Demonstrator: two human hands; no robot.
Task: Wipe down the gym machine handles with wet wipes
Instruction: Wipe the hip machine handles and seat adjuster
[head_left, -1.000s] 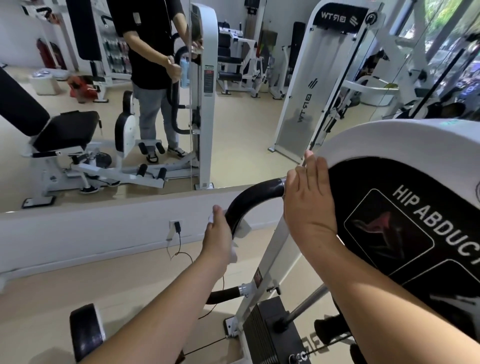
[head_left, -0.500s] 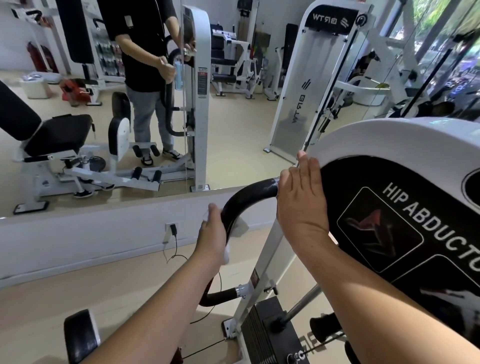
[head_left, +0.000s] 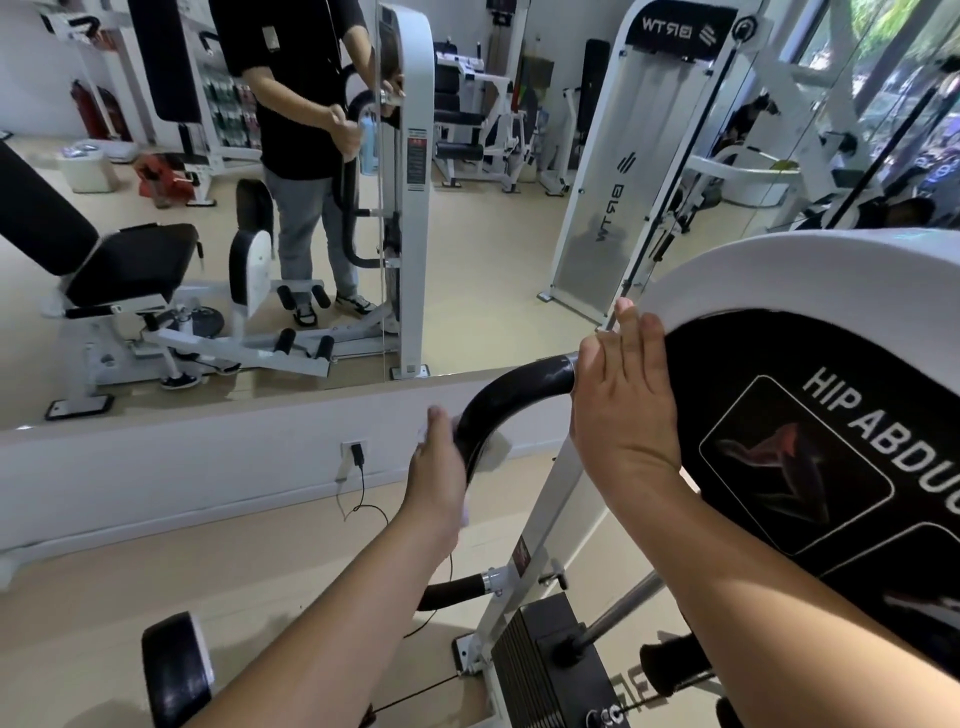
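Centre frame, our left hand (head_left: 436, 470) grips a wipe (head_left: 496, 451) round the black handle (head_left: 511, 392), a top-to-bottom arc bulging left; our right hand (head_left: 623, 410) presses flat-fingered on the white cover (head_left: 779, 270).

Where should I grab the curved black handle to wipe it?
Wrap the wet wipe round the black handle at its curved middle, from the left, as the left hand does; the round bar suits wrapping, and the right hand sits at its top end.

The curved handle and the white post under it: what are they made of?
The handle has a black, slightly glossy sleeve, probably rubber; light glints on it. The post looks like white painted metal, probably steel: smooth flat faces, bolted fittings.
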